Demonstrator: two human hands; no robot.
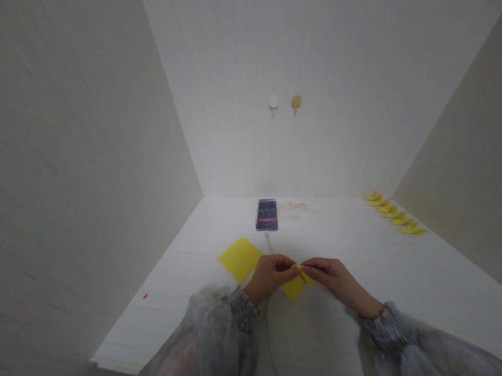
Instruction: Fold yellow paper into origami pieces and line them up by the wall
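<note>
A partly folded piece of yellow origami paper (pixel 294 290) is pinched between both hands above the white table. My left hand (pixel 271 273), with a ring on one finger, grips its upper left side between thumb and fingers. On the other side, my right hand (pixel 331 274) pinches the top right of the same paper. Fingertips of the two hands almost meet at its upper edge and hide part of the folds. Flat on the table lies a square yellow sheet (pixel 241 259), partly behind my left hand.
A row of several folded yellow paper figures (pixel 395 214) runs along the table's right edge. A phone (pixel 267 215) with a cable (pixel 269 335) lies near the back wall. Two hooks, one white (pixel 273 101) and one tan (pixel 296 102), are on that wall. A red scrap (pixel 145 296) lies at left.
</note>
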